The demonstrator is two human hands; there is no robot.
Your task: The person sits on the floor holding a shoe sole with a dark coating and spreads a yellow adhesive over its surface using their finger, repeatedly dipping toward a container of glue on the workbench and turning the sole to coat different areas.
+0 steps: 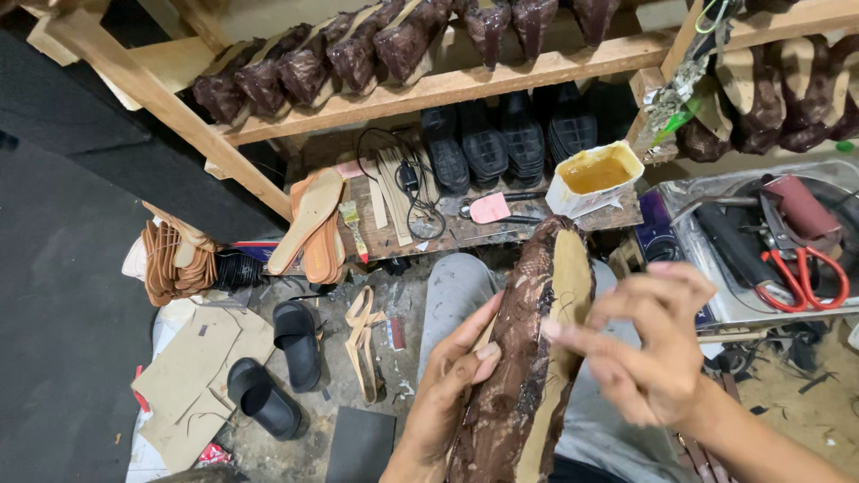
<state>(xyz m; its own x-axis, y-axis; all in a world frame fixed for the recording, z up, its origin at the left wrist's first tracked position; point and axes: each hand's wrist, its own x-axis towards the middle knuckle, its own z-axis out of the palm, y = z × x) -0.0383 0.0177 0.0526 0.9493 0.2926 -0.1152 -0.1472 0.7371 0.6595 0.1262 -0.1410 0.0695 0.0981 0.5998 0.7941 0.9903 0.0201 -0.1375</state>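
Head view, looking down over lap. Left hand (447, 385) grips brown patterned shoe upper on last (519, 358) from its left side, thumb pressed on the patterned cover, fingers wrapped behind. Right hand (653, 349) at right edge of the pale insole side, fingers pinched together at the rim approx. mid-length; slightly blurred, so exact contact point can't be told. Shoe stands tilted, toe up, heel end low betw. the grey-trousered knees (456, 286), in front of the low wooden surface (465, 234).

On surface: tan insoles (313, 219) stacked at left edge, small brush (352, 224) beside them, black cable w/ charger (412, 192) at centre, pink cut-out piece (490, 207) right of centre, open tub of amber glue (593, 176) at right edge. Black soles (501, 139) stand in a row at back edge, under wooden rack (447, 85) carrying more brown lasted uppers (349, 54).

Right of surface: metal tray (716, 309) w/ red-handled scissors (805, 277) and dark tools. Floor, left: pair of black slide sandals (277, 367), cardboard patterns (192, 376), bundle of tan straps (174, 259), loose strap pieces (362, 340).
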